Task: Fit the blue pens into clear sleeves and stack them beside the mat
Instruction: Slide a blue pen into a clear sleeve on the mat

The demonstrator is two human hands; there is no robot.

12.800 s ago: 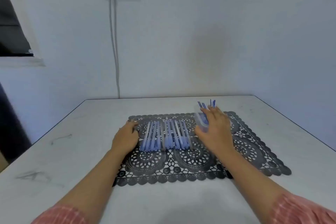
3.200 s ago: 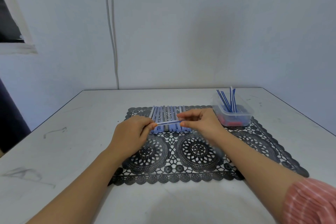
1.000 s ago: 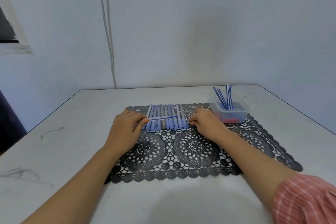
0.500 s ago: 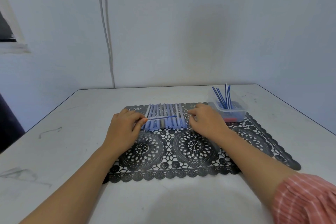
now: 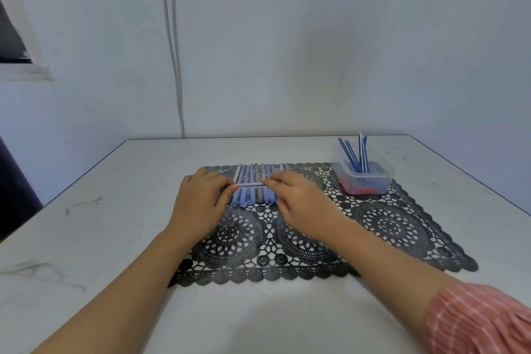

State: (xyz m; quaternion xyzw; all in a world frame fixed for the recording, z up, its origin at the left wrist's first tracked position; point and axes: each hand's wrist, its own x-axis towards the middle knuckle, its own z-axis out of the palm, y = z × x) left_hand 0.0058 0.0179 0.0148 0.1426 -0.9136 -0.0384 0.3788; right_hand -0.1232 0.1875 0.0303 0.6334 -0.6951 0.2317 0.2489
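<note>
now both hands meet over the far middle of the black lace mat point(image 5: 388, 227), which lies on the white table point(image 5: 86, 238). the left hand point(image 5: 201, 204) and the right hand point(image 5: 298, 204) hold one thin sleeved pen point(image 5: 250, 184) between them, level and crosswise. the left grip is narrow, thumb and forefinger pinched on the pen's left end; the right grip is likewise narrow, fingertips point(image 5: 265, 181) closed on its right end. whether the blue pen sits fully inside its clear sleeve cannot be told, as the piece is small and pale.

just under the held pen lies a row of pens point(image 5: 255, 181) on the mat, side by side, running away from the person, pale at the far ends and blue at the near ends. the right hand covers the right part of the row.

at the mat's far right corner stands a clear plastic tub point(image 5: 362, 178), partly on the mat. several thin blue refills point(image 5: 355, 155) lean upright in it, sticking out above the rim, and something red point(image 5: 359, 189) lies at its bottom, too blurred to name.

a striped pink sleeve point(image 5: 477, 322) shows at the right forearm. a pale cable point(image 5: 172, 52) runs down the wall point(image 5: 316, 37) behind the table.
</note>
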